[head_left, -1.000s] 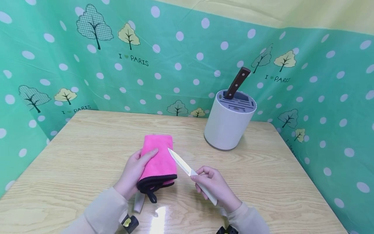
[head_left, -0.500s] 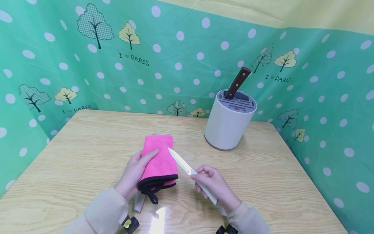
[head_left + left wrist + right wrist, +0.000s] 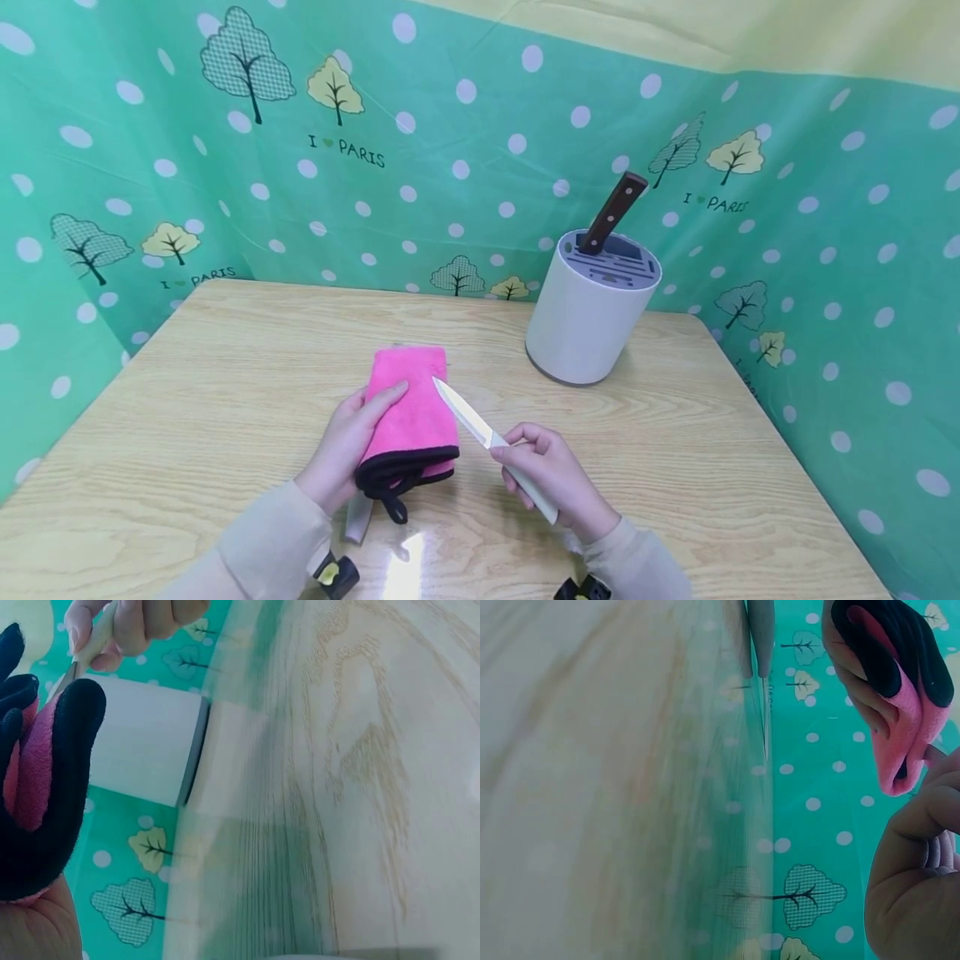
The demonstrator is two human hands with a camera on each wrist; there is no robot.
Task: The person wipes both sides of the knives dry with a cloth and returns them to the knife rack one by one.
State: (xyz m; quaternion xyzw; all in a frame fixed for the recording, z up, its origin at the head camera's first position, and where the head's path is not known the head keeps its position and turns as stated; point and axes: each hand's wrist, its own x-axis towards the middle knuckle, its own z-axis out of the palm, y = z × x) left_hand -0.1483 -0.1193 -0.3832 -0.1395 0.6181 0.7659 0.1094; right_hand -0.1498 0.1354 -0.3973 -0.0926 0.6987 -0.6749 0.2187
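While the small knife (image 3: 482,432) slants up over the table, its tip reaching across the right-hand edge of the pink cloth (image 3: 412,408), I can't tell from here whether steel and fabric actually touch. The right hand (image 3: 551,467) has the pale handle clamped between thumb and curled fingers, the blade pointing away from the person and over to the left. The left hand (image 3: 351,442) grips the cloth, thumb laid on top and fingers underneath; it's folded into a pad, with the black border and its little loop hanging at the near end. Both cloth and knife are up off the tabletop.

By my reading, the person is at the point of bringing blade and cloth together, most likely for wiping. If so, the next move calls for closing the fold round the flat of the blade, fingertips clear of the edge, and a steady hold on the handle.

Under the cloth, a second knife (image 3: 358,518) lies on the wooden table (image 3: 225,400), its handle poking out towards the person. Farther off to the right stands a white knife block (image 3: 588,312) with a dark-handled knife (image 3: 613,215) in it, and behind that hangs a green dotted curtain (image 3: 420,208).
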